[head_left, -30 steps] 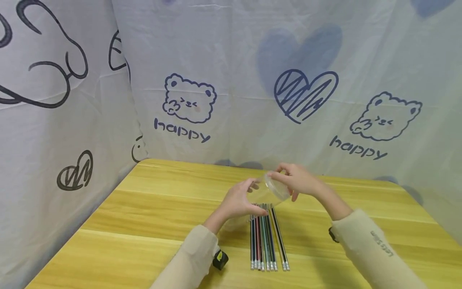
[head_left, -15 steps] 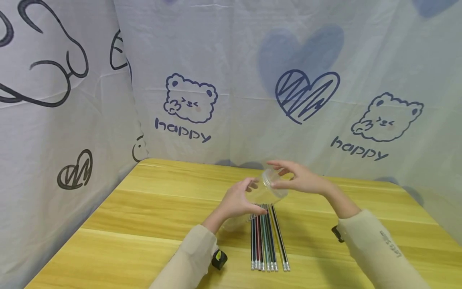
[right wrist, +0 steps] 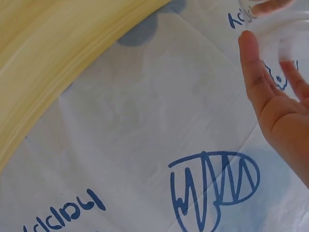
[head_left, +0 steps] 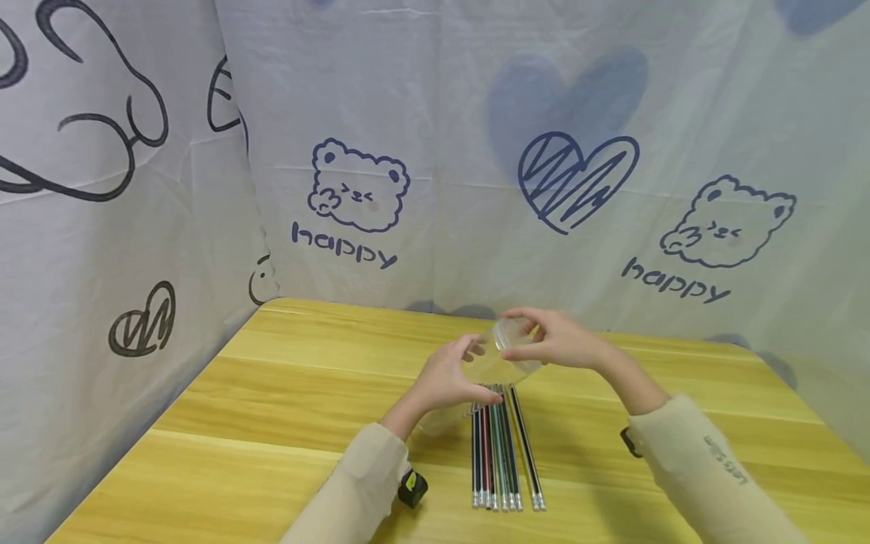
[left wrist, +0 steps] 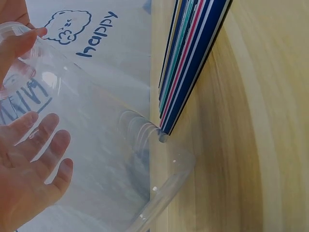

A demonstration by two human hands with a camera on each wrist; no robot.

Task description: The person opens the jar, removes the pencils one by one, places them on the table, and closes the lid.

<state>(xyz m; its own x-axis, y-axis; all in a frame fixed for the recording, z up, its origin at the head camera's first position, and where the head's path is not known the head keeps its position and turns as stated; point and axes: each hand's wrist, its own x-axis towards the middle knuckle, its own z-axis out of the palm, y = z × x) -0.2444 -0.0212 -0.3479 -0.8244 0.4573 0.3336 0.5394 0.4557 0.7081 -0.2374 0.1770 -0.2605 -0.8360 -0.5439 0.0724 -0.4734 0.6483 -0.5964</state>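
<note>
A clear plastic jar is tilted above the table, its lidded end raised toward the right. My left hand grips the jar's body, thumb and fingers on either side. At the upper end my right hand holds the clear lid between thumb and fingers; the right wrist view shows this hand only at its edge. Through the jar wall, the left wrist view shows my left fingers spread along it. Several striped pencils lie side by side just below, their far ends overlapped by the jar.
The pencils' eraser ends point toward me on the wood-grain table. A white cloth printed with bears and hearts hangs behind the table and along its left side. A dark strap device sits at my left wrist.
My right hand loosened from the lid, its fingers spreading and shifting round, then closed on it again. The left hand, jar and pencils stay nearly where they were.
</note>
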